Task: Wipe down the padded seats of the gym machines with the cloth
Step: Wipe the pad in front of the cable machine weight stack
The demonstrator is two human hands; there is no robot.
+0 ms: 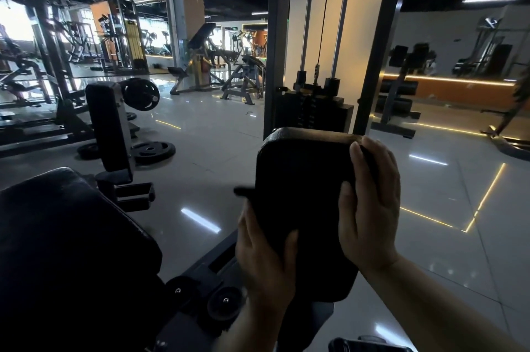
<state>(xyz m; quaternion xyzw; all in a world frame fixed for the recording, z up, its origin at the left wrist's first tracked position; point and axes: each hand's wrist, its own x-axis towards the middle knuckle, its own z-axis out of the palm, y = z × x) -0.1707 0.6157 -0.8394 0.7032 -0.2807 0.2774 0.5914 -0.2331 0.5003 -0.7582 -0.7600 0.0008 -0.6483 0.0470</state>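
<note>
Dim gym with glossy pale tiled floor [218, 133]. Bright windows [14, 22] at upper left. A mirrored wall [459, 45] at upper right.
</note>
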